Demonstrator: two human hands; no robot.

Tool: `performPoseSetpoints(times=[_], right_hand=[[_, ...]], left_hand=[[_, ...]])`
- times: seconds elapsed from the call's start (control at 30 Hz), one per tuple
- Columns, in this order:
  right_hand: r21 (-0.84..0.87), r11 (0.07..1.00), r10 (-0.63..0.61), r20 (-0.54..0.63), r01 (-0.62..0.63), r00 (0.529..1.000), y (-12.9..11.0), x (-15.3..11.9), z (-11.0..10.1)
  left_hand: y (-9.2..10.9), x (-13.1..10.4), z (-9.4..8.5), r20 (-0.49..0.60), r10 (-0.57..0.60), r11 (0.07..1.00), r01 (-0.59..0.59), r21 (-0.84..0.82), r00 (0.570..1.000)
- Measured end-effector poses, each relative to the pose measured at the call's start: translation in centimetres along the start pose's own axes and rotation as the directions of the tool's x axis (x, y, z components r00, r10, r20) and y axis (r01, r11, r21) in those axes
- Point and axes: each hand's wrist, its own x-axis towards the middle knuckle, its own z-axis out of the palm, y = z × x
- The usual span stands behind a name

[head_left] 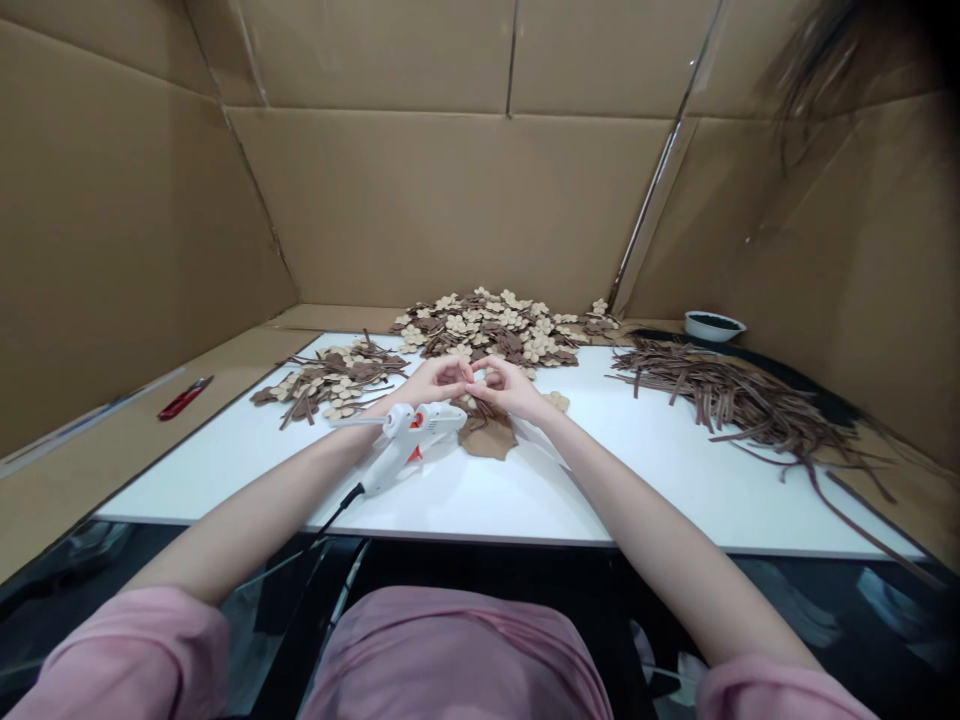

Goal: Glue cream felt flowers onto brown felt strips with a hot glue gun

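My left hand [441,380] and my right hand [510,386] meet over the middle of the white board, fingertips pinched together. Between them is a small pale piece, mostly covered by the fingers and too small to name. Just beneath the hands lies a brown, irregular-edged flat piece [489,440], with thin dark brown strips at its upper part. A white glue gun [397,450] with an orange trigger rests on the board beside my left forearm, its black cord running toward the front edge. One cream flower cutout [556,400] sits by my right wrist.
Behind the hands rises a heap of cream and brown flower cutouts [502,325]. A smaller pile of flowers and strips [337,385] is at left, a bundle of brown strips [727,395] at right. A white bowl [714,327] and a red cutter [184,399] lie farther out. Cardboard walls [450,200] enclose the board.
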Motion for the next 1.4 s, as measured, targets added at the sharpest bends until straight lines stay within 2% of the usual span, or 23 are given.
performPoseSetpoints(times=[0.8, 1.07, 1.4], right_hand=[[-0.031, 0.999, 0.029, 0.009, -0.029, 1.000, 0.0, 0.0, 0.0], [-0.047, 0.999, -0.009, 0.000, 0.009, 1.000, 0.5, 0.2, -0.2], [-0.060, 0.998, -0.017, -0.006, 0.017, 1.000, 1.0, 0.3, -0.4]], left_hand=[[-0.1, -0.1, 0.1, -0.003, -0.001, 1.000, 0.001, 0.026, 1.000], [0.4, -0.1, 0.0, 0.000, 0.005, 1.000, -0.005, 0.029, 1.000], [0.0, 0.0, -0.1, -0.020, 0.013, 0.999, -0.012, 0.037, 1.000]])
